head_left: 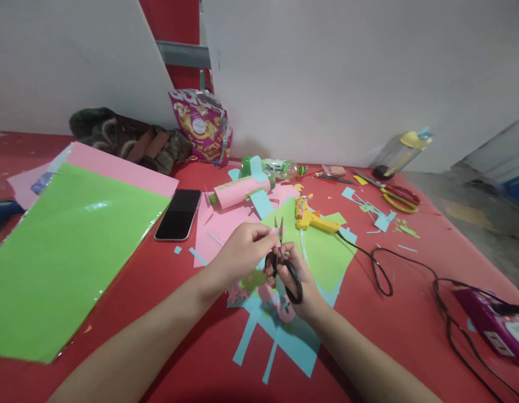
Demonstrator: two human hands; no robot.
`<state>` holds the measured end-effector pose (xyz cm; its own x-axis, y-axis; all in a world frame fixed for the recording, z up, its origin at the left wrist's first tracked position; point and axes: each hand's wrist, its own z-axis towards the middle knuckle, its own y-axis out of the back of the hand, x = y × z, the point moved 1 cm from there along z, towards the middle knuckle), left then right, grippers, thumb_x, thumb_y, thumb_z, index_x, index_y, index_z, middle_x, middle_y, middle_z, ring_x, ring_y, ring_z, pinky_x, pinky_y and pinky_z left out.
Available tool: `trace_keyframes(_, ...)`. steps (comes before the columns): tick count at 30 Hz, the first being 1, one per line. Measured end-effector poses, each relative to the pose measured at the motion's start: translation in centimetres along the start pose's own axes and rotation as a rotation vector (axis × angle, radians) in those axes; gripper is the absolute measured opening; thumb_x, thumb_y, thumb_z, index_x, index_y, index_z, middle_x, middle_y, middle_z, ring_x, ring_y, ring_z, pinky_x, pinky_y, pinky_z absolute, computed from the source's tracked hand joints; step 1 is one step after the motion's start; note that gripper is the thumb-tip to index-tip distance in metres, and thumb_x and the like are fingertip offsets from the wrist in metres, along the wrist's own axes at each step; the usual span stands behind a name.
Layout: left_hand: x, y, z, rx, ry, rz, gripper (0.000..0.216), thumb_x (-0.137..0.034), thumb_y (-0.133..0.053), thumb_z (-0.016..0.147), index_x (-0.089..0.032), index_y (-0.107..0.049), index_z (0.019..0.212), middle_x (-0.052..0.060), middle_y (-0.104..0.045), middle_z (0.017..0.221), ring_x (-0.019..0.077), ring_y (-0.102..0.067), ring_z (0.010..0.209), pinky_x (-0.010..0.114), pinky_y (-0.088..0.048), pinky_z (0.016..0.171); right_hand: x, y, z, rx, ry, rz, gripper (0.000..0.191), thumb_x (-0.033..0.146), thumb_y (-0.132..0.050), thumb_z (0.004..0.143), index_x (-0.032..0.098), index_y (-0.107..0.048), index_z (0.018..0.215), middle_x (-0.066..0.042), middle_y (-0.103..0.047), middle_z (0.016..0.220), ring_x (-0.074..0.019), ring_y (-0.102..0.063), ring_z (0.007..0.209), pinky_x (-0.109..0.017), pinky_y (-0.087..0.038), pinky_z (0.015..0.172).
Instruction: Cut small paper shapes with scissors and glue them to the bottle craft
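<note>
In the middle of the view my right hand is closed round the black handles of a small pair of scissors, whose blades point away from me and stand slightly apart. My left hand pinches a small piece of pink paper right beside the blades. Below both hands, pink paper cutouts lie on a sheet of blue paper with strips sticking out. A yellow glue gun rests on green paper just past my right hand.
A phone and a green sheet pack lie left. Behind are a pink paper roll, a bottle and a snack bag. Larger scissors, a cord and a purple power strip are right, on the red table.
</note>
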<state>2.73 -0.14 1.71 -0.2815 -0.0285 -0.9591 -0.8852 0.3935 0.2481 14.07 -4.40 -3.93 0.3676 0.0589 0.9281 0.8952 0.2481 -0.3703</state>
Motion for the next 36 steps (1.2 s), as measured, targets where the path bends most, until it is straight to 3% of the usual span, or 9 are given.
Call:
trace_keyframes(18,0.4,0.2,0.2,0.012,0.022,0.015,0.028,-0.026,-0.040,0.075,-0.015,-0.040,0.050,-0.004,-0.035,0.050,0.0061,-0.031,0.047,0.020,-0.026,0.046,-0.1,0.0,0.0,-0.044,-0.045,-0.009,0.040,0.049,-0.061,0.064,0.023,-0.034,0.077,0.008,-0.039,0.061,-0.0055,-0.038,0.045,-0.020,-0.035,0.044)
trace_keyframes(22,0.6,0.5,0.3,0.018,0.021,0.032,0.030,-0.026,-0.041,0.075,-0.016,-0.031,0.049,-0.005,-0.027,0.049,0.0058,-0.025,0.045,0.021,-0.020,0.043,0.0,0.0,0.0,-0.061,-0.055,-0.027,0.041,0.050,-0.062,0.062,0.023,-0.034,0.076,0.008,-0.038,0.061,-0.0053,-0.037,0.043,-0.020,-0.035,0.043)
trace_keyframes(28,0.5,1.3,0.4,0.104,-0.022,0.074,0.028,-0.029,-0.040,0.075,-0.015,-0.036,0.051,-0.005,-0.030,0.052,0.0073,-0.029,0.050,0.021,-0.024,0.048,0.1,-0.1,0.0,-0.074,-0.072,-0.014,0.042,0.049,-0.064,0.061,0.023,-0.034,0.075,0.009,-0.037,0.058,-0.0048,-0.037,0.041,-0.019,-0.033,0.041)
trace_keyframes(36,0.3,2.3,0.6,0.179,-0.029,0.154,0.030,-0.030,-0.041,0.075,-0.016,-0.034,0.050,-0.005,-0.024,0.051,0.0066,-0.023,0.046,0.022,-0.020,0.045,0.1,-0.3,0.1,-0.078,-0.075,-0.017,0.042,0.047,-0.065,0.060,0.022,-0.034,0.073,0.010,-0.038,0.053,-0.0042,-0.036,0.038,-0.018,-0.032,0.037)
